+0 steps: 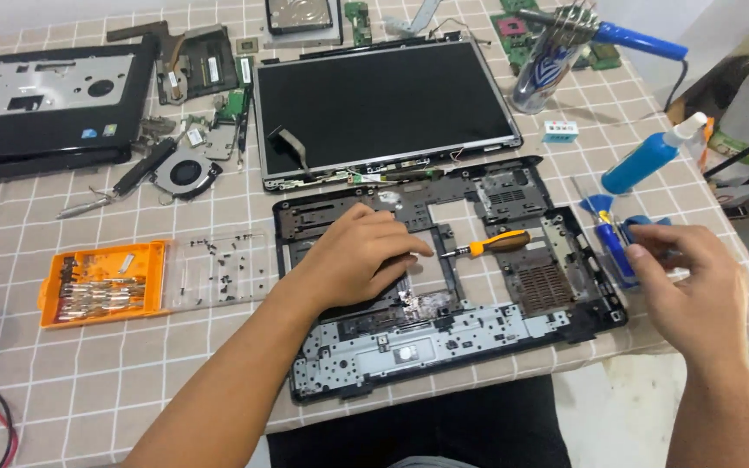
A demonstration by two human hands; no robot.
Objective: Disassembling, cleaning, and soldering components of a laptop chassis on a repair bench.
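Observation:
A stripped black laptop base frame [513, 329] lies on the checked tablecloth in front of me. My left hand [357, 256] rests palm down on its middle, fingers spread, holding nothing. An orange-handled screwdriver [491, 245] lies on the frame just right of those fingers. My right hand [691, 290] hovers at the frame's right edge with its fingers curled around a small blue tool [615, 244]. How firm the grip is cannot be seen clearly.
A bare laptop screen panel [383, 108] lies behind the frame, a laptop top cover [41, 100] far left. A cooling fan [185, 172], an orange bit case [106, 282] with loose screws on its clear lid [218, 264], a blue bottle [648, 156] and a tool-filled can [548, 65] surround it.

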